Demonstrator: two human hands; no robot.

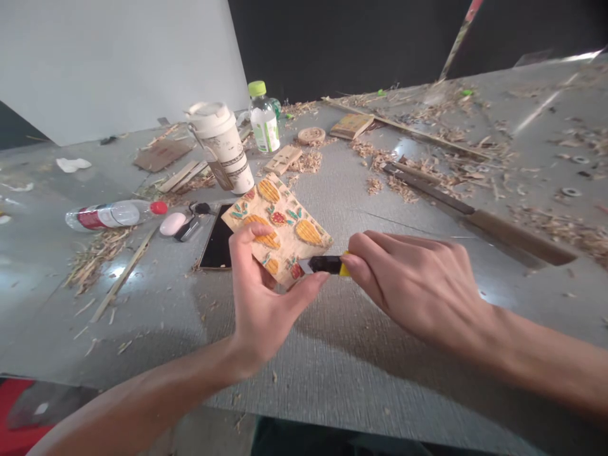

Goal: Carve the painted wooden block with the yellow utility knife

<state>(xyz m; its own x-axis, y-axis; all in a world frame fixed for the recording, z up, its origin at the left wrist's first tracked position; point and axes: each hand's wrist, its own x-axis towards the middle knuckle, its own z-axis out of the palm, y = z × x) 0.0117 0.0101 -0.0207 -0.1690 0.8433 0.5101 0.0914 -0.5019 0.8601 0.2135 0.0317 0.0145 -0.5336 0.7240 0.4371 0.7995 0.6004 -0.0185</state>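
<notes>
A square carved wooden panel [289,223] with raised yellow, red and green shapes is tilted above the grey table. My left hand [266,288] grips it by its left and lower edges, with the thumb near the bottom corner. Closed round the yellow and black handle of a utility knife [325,264] is my right hand [413,278]. The blade meets the panel's lower right part, close to a small red shape and my left thumb. Beneath the panel, at its left, lies a black phone-like slab [217,244], partly hidden.
Behind the panel stand a white cup [223,149] and a green-capped bottle [264,120]. A red-capped bottle [116,215] lies at left. A long flat tool [517,235] with a wooden handle lies at right. Wood shavings [308,161] and strips litter the grey table [294,354].
</notes>
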